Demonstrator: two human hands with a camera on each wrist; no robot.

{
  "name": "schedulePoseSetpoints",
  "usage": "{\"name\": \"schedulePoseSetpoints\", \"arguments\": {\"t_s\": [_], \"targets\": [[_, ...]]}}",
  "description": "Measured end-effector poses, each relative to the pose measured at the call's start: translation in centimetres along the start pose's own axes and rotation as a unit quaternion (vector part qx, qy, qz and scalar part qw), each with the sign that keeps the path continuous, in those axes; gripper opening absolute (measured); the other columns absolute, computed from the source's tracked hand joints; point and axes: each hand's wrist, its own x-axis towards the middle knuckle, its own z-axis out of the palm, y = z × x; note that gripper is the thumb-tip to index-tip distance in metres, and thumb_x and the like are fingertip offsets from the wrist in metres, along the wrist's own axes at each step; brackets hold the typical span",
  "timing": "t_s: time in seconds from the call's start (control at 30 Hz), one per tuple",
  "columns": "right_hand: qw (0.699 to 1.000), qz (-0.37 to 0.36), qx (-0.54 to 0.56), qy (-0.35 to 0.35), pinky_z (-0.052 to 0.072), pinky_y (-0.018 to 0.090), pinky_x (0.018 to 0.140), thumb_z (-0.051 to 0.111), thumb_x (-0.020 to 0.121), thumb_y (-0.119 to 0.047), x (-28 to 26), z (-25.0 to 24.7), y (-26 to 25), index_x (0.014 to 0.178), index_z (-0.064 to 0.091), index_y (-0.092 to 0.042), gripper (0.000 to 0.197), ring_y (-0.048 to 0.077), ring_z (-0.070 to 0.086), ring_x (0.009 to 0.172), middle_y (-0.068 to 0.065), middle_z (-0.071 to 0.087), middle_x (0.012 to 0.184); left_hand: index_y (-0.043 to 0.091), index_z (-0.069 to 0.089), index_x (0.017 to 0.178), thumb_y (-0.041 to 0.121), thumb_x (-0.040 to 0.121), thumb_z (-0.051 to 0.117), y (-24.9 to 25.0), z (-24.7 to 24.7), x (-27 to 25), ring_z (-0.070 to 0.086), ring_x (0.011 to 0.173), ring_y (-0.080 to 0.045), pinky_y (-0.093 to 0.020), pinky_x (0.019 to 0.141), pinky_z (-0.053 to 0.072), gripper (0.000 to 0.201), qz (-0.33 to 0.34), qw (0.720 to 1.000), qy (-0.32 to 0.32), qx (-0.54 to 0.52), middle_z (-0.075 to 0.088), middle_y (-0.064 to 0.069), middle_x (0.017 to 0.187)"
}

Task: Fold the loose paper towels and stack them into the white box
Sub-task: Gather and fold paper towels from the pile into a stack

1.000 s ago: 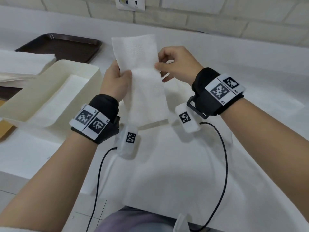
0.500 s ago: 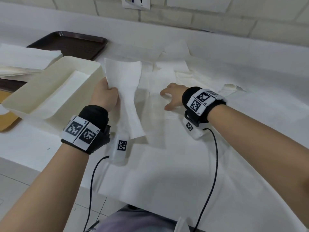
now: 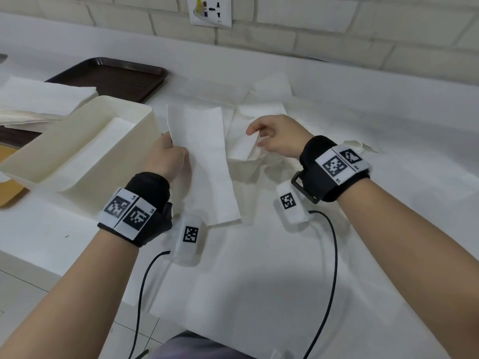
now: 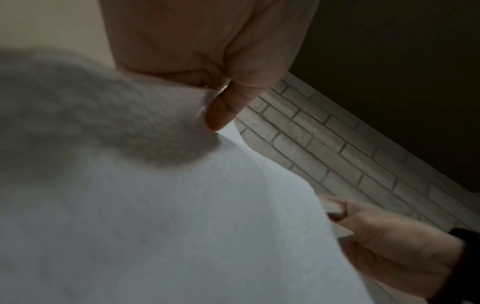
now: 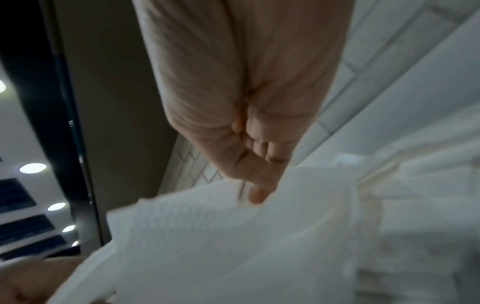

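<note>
My left hand [image 3: 168,154] grips a folded white paper towel [image 3: 207,161] by its left edge, holding it upright above the table; in the left wrist view the thumb [image 4: 223,111] pinches the same folded towel [image 4: 155,205]. My right hand [image 3: 272,137] pinches the corner of a loose towel [image 3: 245,149] and lifts it off the pile of loose towels [image 3: 264,104]; the right wrist view shows that loose towel [image 5: 233,236] under the curled fingers [image 5: 259,148]. The white box [image 3: 85,161] stands left of my left hand with a folded towel [image 3: 85,149] lying inside.
A dark brown tray [image 3: 111,79] sits behind the box. A stack of white paper [image 3: 44,97] lies at the far left on another tray. White sheeting [image 3: 285,281] covers the table. A brick wall with a socket plate [image 3: 211,10] runs along the back.
My right hand let go of the folded towel, dropped to the pile on the table and pinched up a loose towel. My left hand lowered the folded towel slightly toward the box.
</note>
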Motion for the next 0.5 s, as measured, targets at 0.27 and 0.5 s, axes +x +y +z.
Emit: {"name": "schedulePoseSetpoints", "arguments": {"t_s": [0.27,0.5], "targets": [[0.981,-0.070,0.114,0.138,0.052,0.026,0.085,0.055,0.077,0.015,-1.1,-1.3,-0.8,0.077,0.066,-0.018,0.035,0.026,0.064,0.087,0.012,0.068,0.096,0.024,0.053,0.084,-0.001,0.084,0.038,-0.2,-0.3,0.7,0.057,0.103,-0.033,-0.049,0.097,0.044,0.029,0.007,0.999,0.027,-0.018,0.060,-0.005,0.097],[0.948,-0.074,0.254,0.176,0.047,0.010,0.061,0.057,0.070,0.025,-2.2,-2.5,-1.8,0.076,0.060,-0.013,0.038,-0.005,0.064,0.061,-0.012,0.067,0.068,0.019,0.056,0.102,-0.001,0.082,0.036,-0.3,-0.1,1.3,0.058,0.095,-0.028,-0.041,0.085,0.047,0.035,0.018,0.998,0.043,-0.045,0.061,0.001,0.090]]}}
